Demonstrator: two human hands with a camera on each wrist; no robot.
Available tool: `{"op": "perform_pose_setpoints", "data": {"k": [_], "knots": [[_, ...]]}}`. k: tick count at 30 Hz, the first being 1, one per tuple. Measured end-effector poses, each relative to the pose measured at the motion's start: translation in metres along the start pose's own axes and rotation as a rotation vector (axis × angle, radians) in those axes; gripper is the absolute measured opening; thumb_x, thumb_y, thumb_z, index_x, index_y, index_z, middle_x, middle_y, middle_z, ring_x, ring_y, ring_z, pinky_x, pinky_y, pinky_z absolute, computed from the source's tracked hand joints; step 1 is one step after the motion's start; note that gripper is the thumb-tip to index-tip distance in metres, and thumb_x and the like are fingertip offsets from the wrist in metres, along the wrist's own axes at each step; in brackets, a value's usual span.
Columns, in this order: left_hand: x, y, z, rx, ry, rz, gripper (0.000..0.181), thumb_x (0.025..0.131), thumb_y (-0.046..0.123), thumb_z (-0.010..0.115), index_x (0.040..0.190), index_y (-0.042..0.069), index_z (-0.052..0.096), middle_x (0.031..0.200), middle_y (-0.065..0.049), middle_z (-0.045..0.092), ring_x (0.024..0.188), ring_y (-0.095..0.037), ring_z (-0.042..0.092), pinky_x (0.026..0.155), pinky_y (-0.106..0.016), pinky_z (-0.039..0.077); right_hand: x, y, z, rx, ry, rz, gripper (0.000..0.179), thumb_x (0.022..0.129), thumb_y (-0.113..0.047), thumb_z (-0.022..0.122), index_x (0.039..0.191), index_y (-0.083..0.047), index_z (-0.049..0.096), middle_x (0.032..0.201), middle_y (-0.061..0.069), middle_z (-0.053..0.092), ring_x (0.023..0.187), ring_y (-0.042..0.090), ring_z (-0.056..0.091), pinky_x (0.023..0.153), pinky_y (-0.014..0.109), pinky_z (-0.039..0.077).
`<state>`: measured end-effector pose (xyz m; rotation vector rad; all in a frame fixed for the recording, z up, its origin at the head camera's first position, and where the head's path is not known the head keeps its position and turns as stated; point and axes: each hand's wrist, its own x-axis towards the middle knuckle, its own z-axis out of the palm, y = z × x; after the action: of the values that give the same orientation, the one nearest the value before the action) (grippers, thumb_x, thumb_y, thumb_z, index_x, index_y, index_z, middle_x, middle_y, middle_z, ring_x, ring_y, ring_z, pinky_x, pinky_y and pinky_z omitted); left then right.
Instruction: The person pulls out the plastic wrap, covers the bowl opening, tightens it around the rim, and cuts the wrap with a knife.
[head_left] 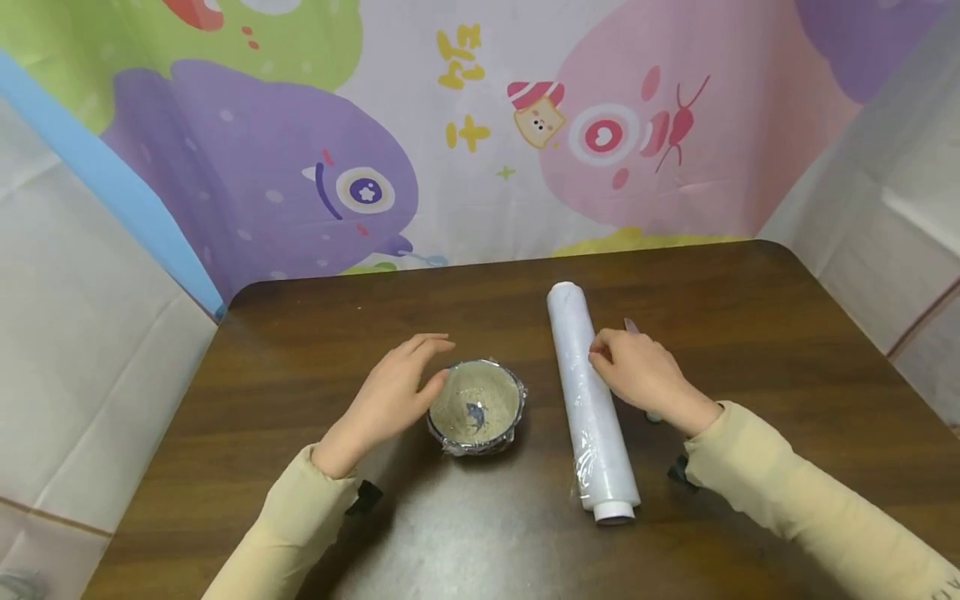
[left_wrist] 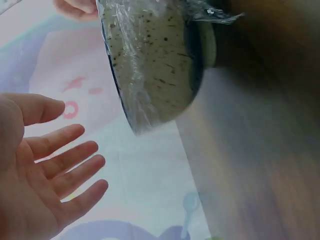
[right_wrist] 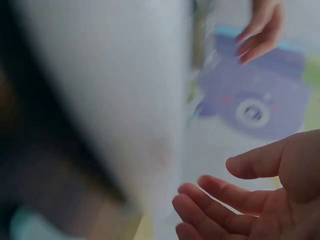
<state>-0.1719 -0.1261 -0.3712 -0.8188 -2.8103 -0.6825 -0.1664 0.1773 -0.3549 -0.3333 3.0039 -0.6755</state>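
A speckled beige bowl with a dark rim and a blue figure inside stands on the table, covered in clear plastic wrap whose crumpled edges show round its rim. Beside its left side hovers my left hand, fingers spread and holding nothing; the left wrist view shows its fingers apart from the wrapped bowl. A long roll of plastic wrap lies to the right of the bowl. Over the roll's right side is my right hand, its fingers loosely bent with nothing between them.
A slim thing with a purplish tip lies right of the roll, mostly hidden under the right hand. The brown wooden table ends at a cartoon-printed curtain behind. Pale sheets flank both sides.
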Motion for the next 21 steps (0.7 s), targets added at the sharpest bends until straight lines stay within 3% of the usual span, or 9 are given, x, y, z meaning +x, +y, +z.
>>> {"op": "perform_pose_setpoints", "data": {"k": [4,7,13,16,21], "knots": [[0.016,0.007,0.001,-0.01,-0.052,0.024,0.038,0.091,0.026,0.053,0.126,0.013,0.051,0.132,-0.003,0.049,0.121,-0.025,0.046,0.098,-0.045,0.037,0.007,0.021,-0.001,-0.059,-0.012,0.093,0.022,0.09,-0.016,0.05,0.101,-0.001,0.062,0.077,0.009,0.061,0.053,0.017,0.047,0.043,0.029,0.035],[0.025,0.013,0.004,0.002,-0.117,0.043,0.044,0.091,0.03,0.052,0.131,0.011,0.047,0.135,-0.005,0.046,0.124,-0.025,0.043,0.1,-0.045,0.034,0.01,0.035,-0.002,-0.087,-0.068,0.162,0.021,0.09,-0.015,0.049,0.098,0.001,0.06,0.08,0.012,0.06,0.055,0.019,0.048,0.043,0.029,0.036],[0.04,0.024,0.009,0.056,-0.244,0.124,0.055,0.091,0.035,0.052,0.138,0.01,0.038,0.143,-0.007,0.036,0.13,-0.024,0.036,0.104,-0.043,0.031,0.015,0.055,-0.003,-0.128,-0.186,0.308,0.023,0.088,-0.021,0.053,0.087,0.002,0.055,0.072,0.012,0.054,0.061,0.024,0.049,0.047,0.033,0.038],[0.045,0.029,0.012,0.061,-0.281,0.155,0.057,0.091,0.035,0.051,0.14,0.01,0.035,0.145,-0.006,0.033,0.132,-0.022,0.033,0.106,-0.042,0.029,0.015,0.062,-0.001,-0.129,-0.204,0.347,0.031,0.086,-0.025,0.055,0.092,0.005,0.055,0.076,0.016,0.057,0.064,0.027,0.052,0.049,0.035,0.04],[0.055,0.039,0.015,0.03,-0.316,0.151,0.056,0.092,0.034,0.05,0.141,0.012,0.034,0.146,-0.004,0.032,0.133,-0.023,0.032,0.106,-0.044,0.026,0.016,0.071,0.005,-0.124,-0.198,0.37,0.043,0.083,-0.03,0.062,0.097,0.009,0.051,0.087,0.024,0.058,0.074,0.035,0.056,0.054,0.04,0.043]]}}
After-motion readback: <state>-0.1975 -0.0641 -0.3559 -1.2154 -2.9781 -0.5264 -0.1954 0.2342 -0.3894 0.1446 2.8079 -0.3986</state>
